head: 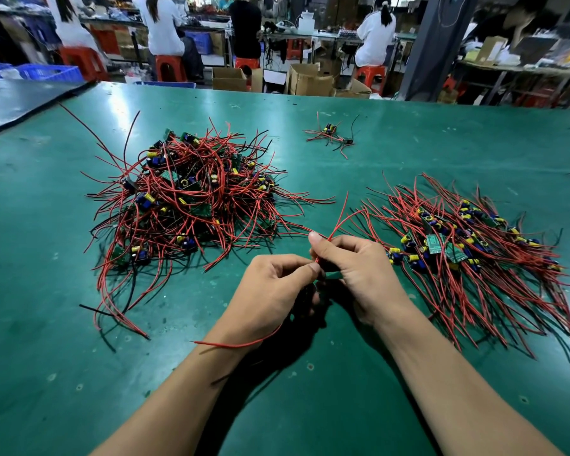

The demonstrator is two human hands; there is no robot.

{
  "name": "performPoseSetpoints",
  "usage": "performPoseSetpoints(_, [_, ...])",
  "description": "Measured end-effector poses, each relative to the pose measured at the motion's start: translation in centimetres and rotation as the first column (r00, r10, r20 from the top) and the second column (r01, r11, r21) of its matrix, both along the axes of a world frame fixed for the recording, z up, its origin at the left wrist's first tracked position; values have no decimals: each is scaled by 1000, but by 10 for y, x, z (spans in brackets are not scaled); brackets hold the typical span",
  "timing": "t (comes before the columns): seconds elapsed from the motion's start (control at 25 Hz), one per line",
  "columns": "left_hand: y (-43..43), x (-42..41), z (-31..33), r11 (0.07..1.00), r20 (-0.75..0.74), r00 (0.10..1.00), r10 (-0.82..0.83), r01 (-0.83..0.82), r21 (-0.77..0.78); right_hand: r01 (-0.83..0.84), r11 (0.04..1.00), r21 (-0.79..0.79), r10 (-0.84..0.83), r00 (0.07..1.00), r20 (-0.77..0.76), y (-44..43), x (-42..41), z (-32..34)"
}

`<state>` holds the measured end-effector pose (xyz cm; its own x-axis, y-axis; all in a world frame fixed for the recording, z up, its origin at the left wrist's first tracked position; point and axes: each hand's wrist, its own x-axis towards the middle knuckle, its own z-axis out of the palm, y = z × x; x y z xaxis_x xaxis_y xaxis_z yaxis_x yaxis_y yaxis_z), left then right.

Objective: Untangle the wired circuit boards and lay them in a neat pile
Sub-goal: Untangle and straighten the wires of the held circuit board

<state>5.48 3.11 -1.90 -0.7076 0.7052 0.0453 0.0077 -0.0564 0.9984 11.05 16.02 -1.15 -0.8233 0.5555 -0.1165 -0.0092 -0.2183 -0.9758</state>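
Observation:
A tangled heap of wired circuit boards (188, 199), with red and black leads, lies on the left of the green table (408, 146). On the right, a laid-out pile of boards (458, 248) has its wires fanned roughly one way. Between the two, my left hand (270, 294) and my right hand (359, 271) meet above the table and pinch the red wires (338, 222) of one board. The board itself is mostly hidden between my fingers. One red lead (237, 344) trails back under my left wrist, and others rise past my right thumb.
A small separate cluster of wired boards (331, 134) lies at the far middle of the table. A dark mat (20, 100) covers the far left corner. Beyond the table, people sit on red stools at benches, with cardboard boxes (306, 80) on the floor.

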Motion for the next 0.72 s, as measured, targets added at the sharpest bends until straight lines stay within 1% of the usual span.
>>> performPoseSetpoints(0.2, [0, 2, 0, 997, -48, 998, -35, 32, -68, 172, 977, 126, -175, 984, 14, 13, -3, 0])
performPoseSetpoints(0.28, [-2, 2, 0, 996, -52, 998, -33, 29, -85, 198, 972, 124, -203, 979, 22, 13, -3, -3])
performPoseSetpoints(0.32, [-3, 2, 0, 996, -42, 999, -27, 24, -83, 182, 979, 96, -184, 983, 18, 11, -4, -4])
performPoseSetpoints(0.4, [-3, 3, 0, 998, -15, 1000, -10, 9, -66, 81, 997, 19, -82, 997, 10, 5, -4, -3])
performPoseSetpoints(0.48, [-3, 3, 1, 999, -10, 1000, -3, 2, -44, -107, 993, -42, 108, 994, 26, 1, -1, 0])
performPoseSetpoints(0.56, [-3, 3, 2, 1000, -17, 1000, -7, 6, -29, -276, 958, -77, 280, 959, 43, -1, 4, 3])
performPoseSetpoints(0.6, [-3, 2, 2, 1000, -8, 1000, -10, 10, -28, -301, 950, -78, 305, 951, 47, -1, 5, 3])
performPoseSetpoints(0.64, [-4, 1, 2, 999, 14, 1000, -15, 16, -28, -283, 957, -62, 287, 956, 55, -2, 6, 3])
performPoseSetpoints(0.72, [-5, -1, 2, 999, 75, 997, -32, 34, -18, -168, 985, 29, 166, 983, 73, -1, 5, 2])
